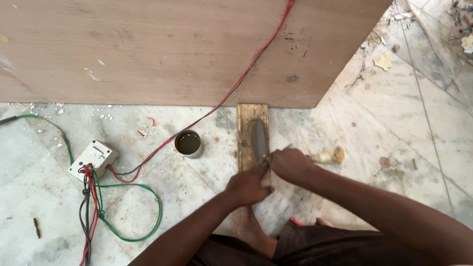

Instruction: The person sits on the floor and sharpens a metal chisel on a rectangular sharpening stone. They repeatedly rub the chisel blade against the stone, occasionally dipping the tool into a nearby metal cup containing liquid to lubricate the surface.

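Note:
A long wooden block lies on the marble floor with a grey sharpening stone set in it. A chisel with a pale wooden handle lies across the near end of the stone. My right hand grips the chisel close to the blade, the handle sticking out to the right. My left hand presses its fingers on the blade tip against the stone. The blade itself is mostly hidden under both hands.
A small round tin of dark liquid stands left of the block. A white switch box with red, green and black wires lies at left. A large plywood sheet covers the far side. My bare foot is below.

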